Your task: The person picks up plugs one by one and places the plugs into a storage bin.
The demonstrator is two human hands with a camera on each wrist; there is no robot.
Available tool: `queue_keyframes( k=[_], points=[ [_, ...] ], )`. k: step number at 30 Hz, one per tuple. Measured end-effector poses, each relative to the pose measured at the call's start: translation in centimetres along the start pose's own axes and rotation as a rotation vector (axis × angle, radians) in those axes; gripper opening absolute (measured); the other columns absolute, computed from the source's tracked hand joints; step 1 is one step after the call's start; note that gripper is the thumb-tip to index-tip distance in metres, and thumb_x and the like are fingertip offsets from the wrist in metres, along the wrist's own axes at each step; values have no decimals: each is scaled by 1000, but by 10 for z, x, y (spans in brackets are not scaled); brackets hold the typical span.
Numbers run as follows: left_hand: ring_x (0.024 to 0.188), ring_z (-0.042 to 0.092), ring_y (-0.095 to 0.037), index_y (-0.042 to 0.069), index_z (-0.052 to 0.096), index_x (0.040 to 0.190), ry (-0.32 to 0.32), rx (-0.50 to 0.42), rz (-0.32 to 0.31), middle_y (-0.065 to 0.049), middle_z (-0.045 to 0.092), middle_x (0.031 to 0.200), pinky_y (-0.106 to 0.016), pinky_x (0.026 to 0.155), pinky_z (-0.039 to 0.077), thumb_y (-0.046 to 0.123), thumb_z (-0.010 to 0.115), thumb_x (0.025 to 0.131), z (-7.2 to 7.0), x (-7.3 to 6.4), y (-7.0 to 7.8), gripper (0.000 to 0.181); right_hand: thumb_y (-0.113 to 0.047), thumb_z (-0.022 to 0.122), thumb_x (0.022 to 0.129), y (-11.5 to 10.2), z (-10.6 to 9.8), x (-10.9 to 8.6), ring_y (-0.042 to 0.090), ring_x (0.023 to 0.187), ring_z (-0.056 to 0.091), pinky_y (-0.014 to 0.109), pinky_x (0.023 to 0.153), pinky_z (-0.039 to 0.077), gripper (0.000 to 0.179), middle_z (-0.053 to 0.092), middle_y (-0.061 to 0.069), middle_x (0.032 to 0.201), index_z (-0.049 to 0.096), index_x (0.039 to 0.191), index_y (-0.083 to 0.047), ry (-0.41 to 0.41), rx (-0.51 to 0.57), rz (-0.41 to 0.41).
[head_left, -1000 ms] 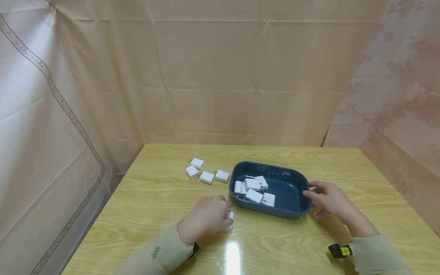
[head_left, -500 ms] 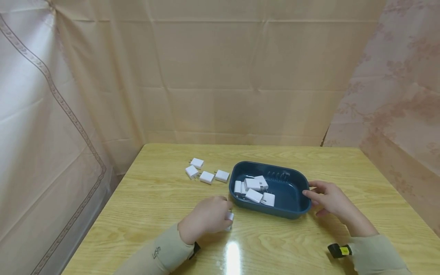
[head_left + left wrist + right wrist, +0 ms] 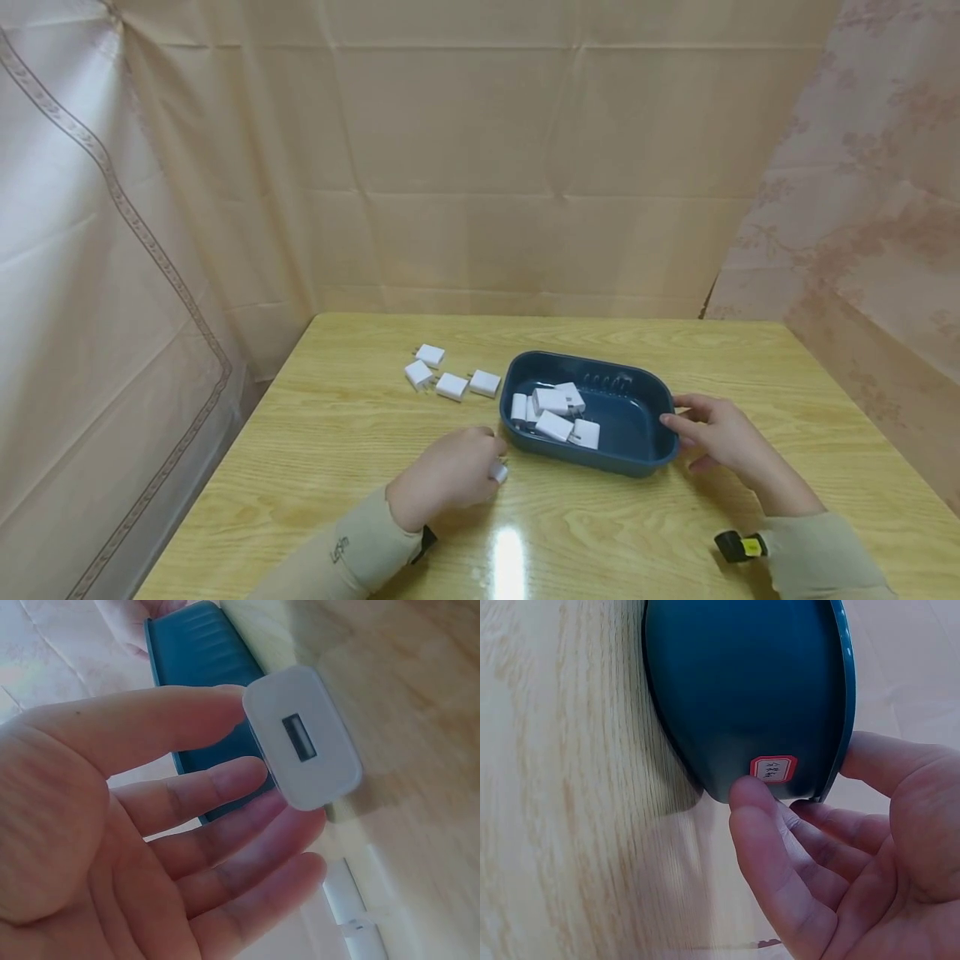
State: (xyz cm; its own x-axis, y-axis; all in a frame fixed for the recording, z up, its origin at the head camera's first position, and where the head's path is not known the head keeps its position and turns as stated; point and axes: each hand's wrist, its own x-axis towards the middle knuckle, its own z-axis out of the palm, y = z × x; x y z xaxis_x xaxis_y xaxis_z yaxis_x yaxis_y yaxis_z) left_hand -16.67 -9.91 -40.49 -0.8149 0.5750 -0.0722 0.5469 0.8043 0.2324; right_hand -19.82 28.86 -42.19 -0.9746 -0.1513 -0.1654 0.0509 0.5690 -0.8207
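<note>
One white, block-shaped plastic USB charger with metal prongs [image 3: 498, 472] sits in the person's left grip [image 3: 448, 470], pinched between thumb and fingertips in front of the dark blue, rounded rectangular basin [image 3: 633, 417], near its left end. Its socket end faces back toward the left wrist, where the dark slot shows in full; the prongs point away from the person, toward the far side of the surface [image 3: 622, 533]. In the left wrist view the charger's end face is tilted, its longer side running from upper left to lower right, with the slot along the same line. Whether its lower edge touches the surface, I cannot tell.

The right grip [image 3: 718, 437] is closed on the right end of the basin, one digit over the rim and another fingertip against the outer wall, just beside a small white paper label with a red border [image 3: 773, 769]. The basin's long axis runs left to right, slanting so that its right end lies slightly nearer the person.

Six white chargers [image 3: 555, 427] show inside the basin, heaped toward its left half and turned in different directions. Four more white chargers [image 3: 452, 387] lie flat on the surface, left of the basin: three point their prongs leftward, their long axes roughly crosswise, while the fourth points toward the person and slightly right.
</note>
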Motion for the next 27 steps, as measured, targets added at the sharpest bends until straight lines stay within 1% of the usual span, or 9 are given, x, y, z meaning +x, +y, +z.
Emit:
queue_keyframes(
  k=[5,8,12,19,27],
  points=[
    [73,55,-10,12,74,99,4,1,-4,0,63,91,-28,65,51,11,77,82,0,-1,0,17,-37,66,100,-1,1,-1,26,84,70,43,61,61,70,64,25,115,43,145,11,2,9,-5],
    [74,56,-11,12,74,100,-5,36,-1,-2,64,91,-28,66,52,8,78,80,1,-1,0,21,-37,67,100,-1,1,-1,26,84,69,43,61,61,69,64,24,115,43,145,11,4,14,0],
    [77,58,-12,11,74,105,-30,76,-11,-4,66,95,-29,69,54,6,79,77,3,0,-1,28,-38,66,100,-1,1,0,26,84,68,43,61,62,70,64,23,115,43,145,10,3,11,6],
    [80,60,-13,12,74,109,-37,84,-30,-5,68,98,-30,71,56,7,81,79,4,0,-3,32,-37,67,100,0,0,0,27,83,67,43,61,62,68,65,21,112,44,145,10,3,14,-2],
    [82,63,-15,12,74,110,-45,96,-30,-5,68,99,-32,73,57,6,79,79,5,1,-3,32,-37,67,100,0,1,-1,26,83,67,43,62,62,67,65,22,113,45,144,10,6,17,-1]
  ],
)
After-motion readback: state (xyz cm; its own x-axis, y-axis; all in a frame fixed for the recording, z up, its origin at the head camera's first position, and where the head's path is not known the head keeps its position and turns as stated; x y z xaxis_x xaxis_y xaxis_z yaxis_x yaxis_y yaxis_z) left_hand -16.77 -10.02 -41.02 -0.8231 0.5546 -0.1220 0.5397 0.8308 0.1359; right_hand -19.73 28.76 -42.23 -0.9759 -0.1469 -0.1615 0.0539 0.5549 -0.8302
